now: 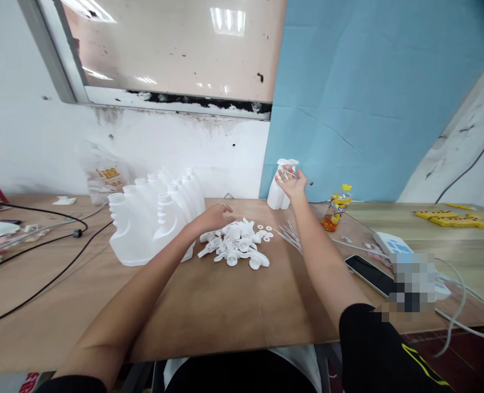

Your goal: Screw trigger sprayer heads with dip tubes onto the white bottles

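My left hand, with a ring on one finger, reaches over the back left edge of a pile of white spray trigger heads. Its fingers are stretched out, and I see nothing held in them. Farther back, my right hand is in front of white spray bottles fitted with trigger heads. A thin metal tool with a dark end lies across its fingers; its exact kind is unclear. Small white rings and thin white tubes lie right of the pile.
Rows of white, open-necked bottles stand left of the pile, before a plastic bag. On the right are a drink bottle, a phone, a power strip and yellow packets. Black cables cross the table's left side.
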The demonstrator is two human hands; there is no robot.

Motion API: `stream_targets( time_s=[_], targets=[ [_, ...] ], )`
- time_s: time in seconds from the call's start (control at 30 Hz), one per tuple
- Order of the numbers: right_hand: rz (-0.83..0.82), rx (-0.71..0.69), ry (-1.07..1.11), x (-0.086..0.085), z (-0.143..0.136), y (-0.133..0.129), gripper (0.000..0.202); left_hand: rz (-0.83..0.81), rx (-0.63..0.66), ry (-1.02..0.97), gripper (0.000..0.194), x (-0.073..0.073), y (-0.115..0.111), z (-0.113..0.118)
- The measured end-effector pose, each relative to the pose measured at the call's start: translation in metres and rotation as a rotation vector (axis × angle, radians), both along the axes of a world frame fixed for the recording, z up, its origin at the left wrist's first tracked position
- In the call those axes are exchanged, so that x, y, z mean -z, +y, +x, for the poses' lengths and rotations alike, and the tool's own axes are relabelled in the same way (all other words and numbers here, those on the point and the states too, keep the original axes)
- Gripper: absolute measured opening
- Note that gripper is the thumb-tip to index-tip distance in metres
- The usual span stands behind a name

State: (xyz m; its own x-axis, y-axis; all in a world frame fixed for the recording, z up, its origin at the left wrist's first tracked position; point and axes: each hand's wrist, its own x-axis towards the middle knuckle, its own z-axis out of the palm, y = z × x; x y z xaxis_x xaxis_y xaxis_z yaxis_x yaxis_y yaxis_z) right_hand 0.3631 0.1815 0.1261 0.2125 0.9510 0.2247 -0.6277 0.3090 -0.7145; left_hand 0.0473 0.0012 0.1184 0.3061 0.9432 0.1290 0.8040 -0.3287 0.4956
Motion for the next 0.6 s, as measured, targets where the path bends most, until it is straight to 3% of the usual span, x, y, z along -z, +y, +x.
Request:
stream_targets(
  time_s=[0.17, 0.33, 0.47, 0.6],
  targets=[
    [-0.125, 0.027, 0.01, -0.009, 0.002, 0.005, 0.021, -0.011, 0.004, -0.023, 0.049, 0.0, 0.0, -0.001],
    [-0.081, -0.028, 0.061, -0.017, -0.001, -0.002, 0.026, -0.023, 0.036, -0.076, 0.046, 0.003, 0.002, -0.001],
    [0.102, -0.271, 0.081, -0.023, -0.017, -0.034, 0.023, -0.005, 0.052, -0.206, 0.049, 0.003, 0.004, -0.001],
    [0.302, -0.529, -0.047, -0.034, -0.048, -0.09, 0.031, 0.007, 0.14, -0.394, 0.064, -0.002, -0.002, 0.005]
  ],
)
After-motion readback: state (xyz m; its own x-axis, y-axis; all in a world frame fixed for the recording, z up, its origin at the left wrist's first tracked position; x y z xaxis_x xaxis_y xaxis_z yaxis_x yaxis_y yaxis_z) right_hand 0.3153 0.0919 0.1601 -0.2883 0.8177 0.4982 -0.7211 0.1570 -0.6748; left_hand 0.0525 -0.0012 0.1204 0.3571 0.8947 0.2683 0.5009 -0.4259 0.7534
